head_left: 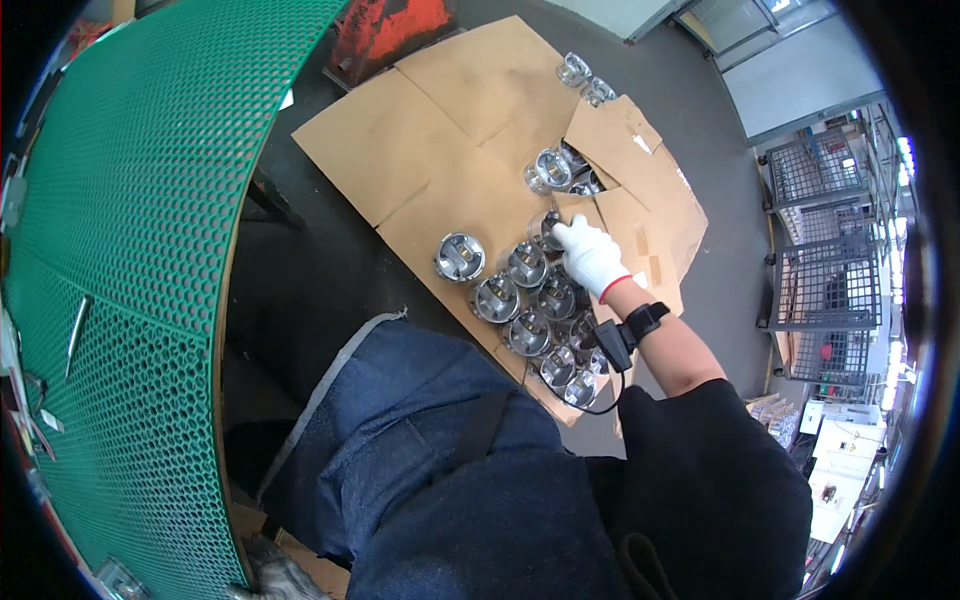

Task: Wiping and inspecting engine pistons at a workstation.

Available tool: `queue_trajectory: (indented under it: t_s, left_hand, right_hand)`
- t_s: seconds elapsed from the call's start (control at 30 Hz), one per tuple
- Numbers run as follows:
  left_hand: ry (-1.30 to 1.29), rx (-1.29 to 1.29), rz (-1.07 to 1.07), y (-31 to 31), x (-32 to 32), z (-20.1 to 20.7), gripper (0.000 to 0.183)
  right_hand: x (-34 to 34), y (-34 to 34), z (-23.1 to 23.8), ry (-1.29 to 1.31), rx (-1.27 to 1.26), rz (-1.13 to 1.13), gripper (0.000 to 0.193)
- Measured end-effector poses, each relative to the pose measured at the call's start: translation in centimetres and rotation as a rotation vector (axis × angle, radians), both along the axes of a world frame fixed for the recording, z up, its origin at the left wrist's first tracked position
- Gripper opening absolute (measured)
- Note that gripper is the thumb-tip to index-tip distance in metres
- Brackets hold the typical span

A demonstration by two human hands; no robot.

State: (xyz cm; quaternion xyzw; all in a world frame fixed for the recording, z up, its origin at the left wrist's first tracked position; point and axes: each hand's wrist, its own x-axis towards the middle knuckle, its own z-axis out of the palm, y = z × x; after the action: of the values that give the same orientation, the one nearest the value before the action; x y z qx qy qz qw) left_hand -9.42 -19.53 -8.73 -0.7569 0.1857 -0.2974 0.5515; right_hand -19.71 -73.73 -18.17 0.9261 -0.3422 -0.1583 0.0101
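Observation:
My right hand [592, 258], in a white glove with a red cuff, reaches over the cardboard with its fingers closed at the edge of a shiny metal piston [545, 231]. Several more pistons [497, 299] stand close together beside and below that hand, some partly hidden by my forearm. One piston [460, 257] stands a little apart on the left. Farther off, another piston [551, 169] is next to a raised cardboard flap. At the lower left, my left hand [278, 572] in a soiled grey glove is by the table's edge, its fingers mostly out of sight.
A flattened cardboard sheet [400, 140] lies under the pistons. To the left runs a table with a green perforated mat [150, 200]. A worn red metal object [395, 35] stands at the far side. Wire-mesh carts [822, 285] line the right, beyond the grey floor [715, 290].

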Motion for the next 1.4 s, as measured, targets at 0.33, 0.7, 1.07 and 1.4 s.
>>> queue_trajectory:
  t_s: [0.33,0.7,1.07,1.4]
  left_hand:
    - [-0.607,2.894,0.064,9.1,-0.9,-7.0,0.083]
    - [-0.594,2.756,0.129,6.6,-2.4,-4.0,0.071]
    - [-0.799,3.234,-2.108,9.7,-12.1,-1.6,0.054]
    - [-1.833,2.292,-2.207,20.0,-30.9,-9.9,0.066]
  right_hand:
    - [6.6,2.8,12.5,-0.397,0.026,0.371,0.020]
    - [6.0,-5.6,-8.7,0.250,0.179,0.458,0.034]
    - [16.0,-3.7,-28.2,0.300,0.141,0.405,0.075]
    - [21.2,-3.8,-28.3,0.492,0.234,0.541,0.068]
